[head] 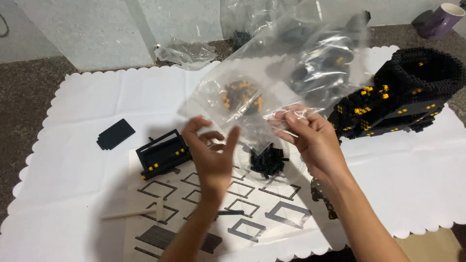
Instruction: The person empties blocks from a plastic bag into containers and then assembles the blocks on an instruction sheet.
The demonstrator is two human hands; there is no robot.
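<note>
Clear plastic bag (272, 73) (small bricks inside) pinched by right hand (310, 138), left hand (211, 153) open, empty, just beside

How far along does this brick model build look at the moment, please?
Done: a large black-and-yellow model section and a small black frame stand on the white mat. In hand: the right hand holds up a clear bag of pieces; the left hand is open beside it. Left: loose black bricks remain unused.

A clear plastic bag (272, 73) of small black and yellow bricks (241, 95) hangs crumpled, upright above the instruction sheet (233, 213).
</note>
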